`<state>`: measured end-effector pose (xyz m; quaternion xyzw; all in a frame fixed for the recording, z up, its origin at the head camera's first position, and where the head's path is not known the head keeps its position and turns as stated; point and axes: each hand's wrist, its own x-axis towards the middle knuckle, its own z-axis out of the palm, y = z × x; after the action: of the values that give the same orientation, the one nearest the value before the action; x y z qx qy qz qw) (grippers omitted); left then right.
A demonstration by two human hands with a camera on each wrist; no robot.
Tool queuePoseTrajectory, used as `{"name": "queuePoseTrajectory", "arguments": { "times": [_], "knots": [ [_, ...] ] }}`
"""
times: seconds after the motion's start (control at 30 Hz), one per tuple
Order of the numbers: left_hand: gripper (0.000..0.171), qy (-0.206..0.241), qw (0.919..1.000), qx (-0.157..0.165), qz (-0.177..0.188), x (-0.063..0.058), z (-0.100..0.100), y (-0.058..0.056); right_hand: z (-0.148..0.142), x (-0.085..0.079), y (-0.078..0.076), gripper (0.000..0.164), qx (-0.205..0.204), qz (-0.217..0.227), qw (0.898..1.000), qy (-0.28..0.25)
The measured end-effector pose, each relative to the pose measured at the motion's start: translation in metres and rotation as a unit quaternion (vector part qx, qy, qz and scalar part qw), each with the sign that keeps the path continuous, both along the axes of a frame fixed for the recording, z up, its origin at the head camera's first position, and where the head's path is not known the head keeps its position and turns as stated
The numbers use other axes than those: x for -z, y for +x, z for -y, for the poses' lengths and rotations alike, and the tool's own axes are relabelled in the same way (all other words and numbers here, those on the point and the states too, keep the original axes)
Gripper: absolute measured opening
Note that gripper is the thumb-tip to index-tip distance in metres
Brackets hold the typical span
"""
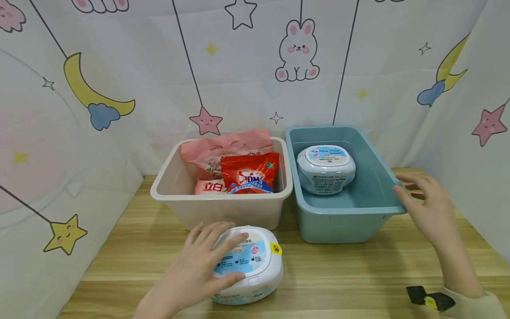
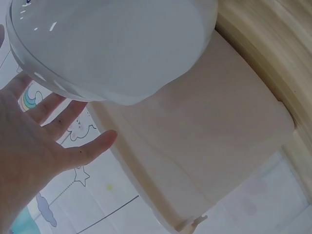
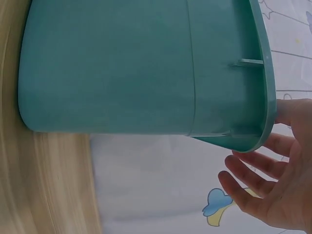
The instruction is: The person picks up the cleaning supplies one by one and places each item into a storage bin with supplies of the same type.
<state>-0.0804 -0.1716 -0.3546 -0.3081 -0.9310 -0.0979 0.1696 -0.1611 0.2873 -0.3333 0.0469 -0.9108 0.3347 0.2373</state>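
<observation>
Over the lid of a white oval tub (image 1: 249, 283) on the table spreads my left hand (image 1: 199, 261), its fingers and thumb apart. The tub has a blue-and-white printed lid and a yellow sticker, and stands in front of the beige bin (image 1: 227, 210). In the left wrist view, the spread left hand (image 2: 44, 131) shows beside the tub (image 2: 117, 48). At the right front corner of the teal bin (image 1: 334, 226), my right hand (image 1: 428, 208) is at the rim with loosely extended fingers. The right wrist view shows that hand (image 3: 282, 170) beside the bin's lip (image 3: 267, 87).
A similar white tub (image 1: 326, 170) sits inside the teal bin. A red detergent bag (image 1: 251, 170) and a pink bag (image 1: 235, 141) fill much of the beige bin. Both bins stand side by side on the wooden table (image 1: 326, 283), before a patterned curtain (image 1: 247, 66).
</observation>
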Motion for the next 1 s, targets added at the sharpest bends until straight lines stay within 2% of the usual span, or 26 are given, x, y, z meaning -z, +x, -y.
{"name": "queuePoseTrajectory", "arguments": {
  "times": [0.37,0.53,0.67,0.8,1.0],
  "knots": [
    [0.069,-0.014,0.9993,0.002,0.034,0.000,-0.003,0.000,-0.013,0.006,0.000,0.045,-0.003,0.054,0.998,-0.038],
    [0.070,-0.013,0.9994,0.004,0.031,0.001,-0.003,0.000,-0.017,0.007,0.001,0.047,-0.006,0.097,0.991,-0.091],
    [0.070,-0.016,0.9990,0.000,0.041,0.001,-0.004,0.001,-0.020,0.009,0.002,0.044,-0.042,0.101,0.984,-0.143],
    [0.071,-0.018,0.9978,-0.007,0.063,0.001,-0.004,0.001,-0.022,0.013,0.001,0.038,-0.096,0.089,0.966,-0.225],
    [0.073,-0.012,0.9981,-0.001,0.061,0.002,-0.004,0.001,-0.025,0.019,0.000,0.035,-0.161,0.070,0.923,-0.341]
  ]
}}
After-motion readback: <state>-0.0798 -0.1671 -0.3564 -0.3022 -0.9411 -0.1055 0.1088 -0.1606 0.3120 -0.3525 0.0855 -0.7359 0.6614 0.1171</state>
